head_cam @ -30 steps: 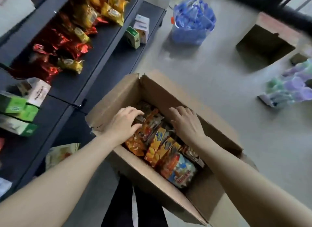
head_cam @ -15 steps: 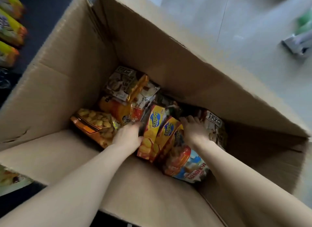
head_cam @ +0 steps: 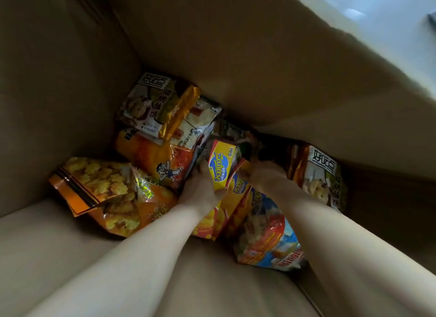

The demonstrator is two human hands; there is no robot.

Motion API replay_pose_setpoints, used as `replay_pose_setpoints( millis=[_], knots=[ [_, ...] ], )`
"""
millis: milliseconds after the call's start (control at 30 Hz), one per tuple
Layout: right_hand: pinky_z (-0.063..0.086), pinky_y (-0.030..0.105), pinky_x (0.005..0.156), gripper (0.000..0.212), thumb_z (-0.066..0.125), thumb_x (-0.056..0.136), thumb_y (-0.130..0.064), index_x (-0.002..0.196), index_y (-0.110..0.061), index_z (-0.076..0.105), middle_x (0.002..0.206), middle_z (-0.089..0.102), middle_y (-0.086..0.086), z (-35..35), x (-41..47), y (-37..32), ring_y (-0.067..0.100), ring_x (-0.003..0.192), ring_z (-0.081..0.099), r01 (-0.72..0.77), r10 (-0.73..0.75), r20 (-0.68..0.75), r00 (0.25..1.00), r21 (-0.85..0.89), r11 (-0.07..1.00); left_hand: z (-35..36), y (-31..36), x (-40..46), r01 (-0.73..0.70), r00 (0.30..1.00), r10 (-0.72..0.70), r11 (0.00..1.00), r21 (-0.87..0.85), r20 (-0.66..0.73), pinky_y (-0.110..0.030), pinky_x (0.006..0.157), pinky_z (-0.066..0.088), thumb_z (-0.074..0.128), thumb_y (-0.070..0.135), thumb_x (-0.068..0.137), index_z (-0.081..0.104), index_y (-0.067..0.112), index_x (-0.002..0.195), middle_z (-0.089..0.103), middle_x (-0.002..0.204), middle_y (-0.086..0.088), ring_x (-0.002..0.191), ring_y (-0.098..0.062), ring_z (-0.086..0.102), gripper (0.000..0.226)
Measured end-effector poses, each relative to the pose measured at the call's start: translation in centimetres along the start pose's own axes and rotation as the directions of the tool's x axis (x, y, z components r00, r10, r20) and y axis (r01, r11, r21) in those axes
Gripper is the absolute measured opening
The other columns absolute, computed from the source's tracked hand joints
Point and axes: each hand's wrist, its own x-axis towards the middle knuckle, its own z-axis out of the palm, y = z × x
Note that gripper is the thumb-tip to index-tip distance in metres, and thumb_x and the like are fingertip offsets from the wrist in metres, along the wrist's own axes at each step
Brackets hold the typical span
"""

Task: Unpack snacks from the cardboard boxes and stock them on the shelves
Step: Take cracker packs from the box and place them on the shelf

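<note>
Now that my view has dropped deep inside the cardboard box (head_cam: 271, 64), both hands are down among the snacks.
Left hand (head_cam: 200, 189): fingers curled round the yellow cheese box (head_cam: 221, 165) at centre frame.
Right hand (head_cam: 264, 175): pressed against a second cheese box (head_cam: 238, 187); grip unclear.
Other snacks: orange bag (head_cam: 111, 194) lower left.
Meaning: pulling has begun; shelves out of sight.

The cardboard box (head_cam: 236, 57) holds snack bags: an orange cracker bag (head_cam: 106, 194) left of the hands, a blue-and-red bag (head_cam: 266, 236) nearer, between the forearms.
</note>
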Motion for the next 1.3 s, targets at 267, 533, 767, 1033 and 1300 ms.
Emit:
replay_pose_setpoints(
  millis=[267,533,767,1033,1300],
  knots=[
    [0.051,0.035,0.095,0.078,0.076,0.078,-0.059,0.136,-0.013,0.052,0.131,0.06,0.011,-1.7,-0.7,-0.2,0.028,0.119,0.058,0.005,-0.017,0.039,0.999,0.286,0.958,-1.0,-0.4,0.0,0.007,0.998,0.001,0.994,-0.112,0.065,-0.044,0.103,0.046,0.075,0.036,0.084,0.016,0.016,0.151,0.05,0.143,-0.007,0.127,-0.029,0.053,0.092],
    [0.052,0.036,0.095,0.094,0.094,0.061,-0.021,0.14,-0.02,0.043,0.13,0.055,0.008,-4.7,-10.2,-2.7,0.028,0.117,0.057,0.225,-0.248,-0.01,0.969,0.461,0.858,-6.8,1.3,-5.6,0.036,0.999,-0.035,0.999,-0.028,0.033,-0.04,0.093,0.051,0.086,0.036,0.067,0.031,0.02,0.14,0.058,0.125,-0.003,0.114,-0.027,0.059,0.093],
    [0.053,0.027,0.073,0.073,0.091,0.06,-0.014,0.12,-0.019,0.049,0.107,0.061,0.0,-9.9,-20.3,-2.9,0.016,0.094,0.061,0.336,-0.302,-0.17,0.938,0.661,0.671,-15.1,3.9,-13.6,-0.005,1.0,0.004,0.996,-0.089,-0.008,-0.036,0.102,0.043,0.089,0.031,0.069,0.042,0.014,0.14,0.054,0.133,-0.011,0.122,-0.026,0.052,0.087],
    [0.057,0.039,0.091,0.06,0.09,0.067,-0.011,0.12,-0.012,0.061,0.113,0.073,0.01,-19.9,-31.0,-3.2,0.025,0.106,0.07,0.281,-0.401,-0.162,0.902,0.925,0.257,-25.7,7.6,-25.5,-0.062,0.998,0.06,0.984,-0.168,-0.018,-0.028,0.104,0.042,0.078,0.048,0.08,0.029,0.024,0.152,0.054,0.141,0.003,0.125,-0.015,0.053,0.09],
    [0.058,0.049,0.086,0.045,0.052,0.092,-0.067,0.126,-0.038,0.057,0.121,0.069,0.001,-31.1,-45.7,-8.0,0.023,0.104,0.07,0.506,-0.527,-0.279,0.803,0.786,0.355,-35.7,13.0,-40.8,-0.211,0.957,0.102,0.885,-0.416,-0.271,-0.027,0.096,0.048,0.073,0.047,0.085,0.04,0.03,0.138,0.057,0.136,0.008,0.112,-0.005,0.06,0.064]
  ],
)
